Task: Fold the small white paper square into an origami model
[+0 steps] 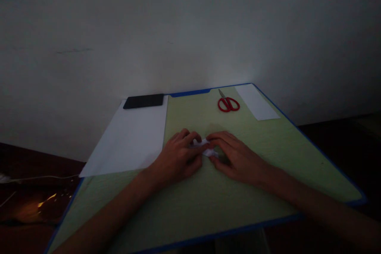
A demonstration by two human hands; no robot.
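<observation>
A small folded piece of white paper point(206, 147) lies on the green table point(268, 158) near its middle. My left hand point(178, 156) and my right hand point(233, 154) meet over it, fingers bent and pinched on the paper from either side. Most of the paper is hidden under my fingers. Both forearms reach in from the near edge of the table.
A large white sheet point(131, 139) covers the table's left part and overhangs its edge. A black phone-like slab point(143, 101) lies at the sheet's far end. Red-handled scissors point(228, 103) and a narrow white paper strip point(256, 102) lie at the back right. A wall stands behind.
</observation>
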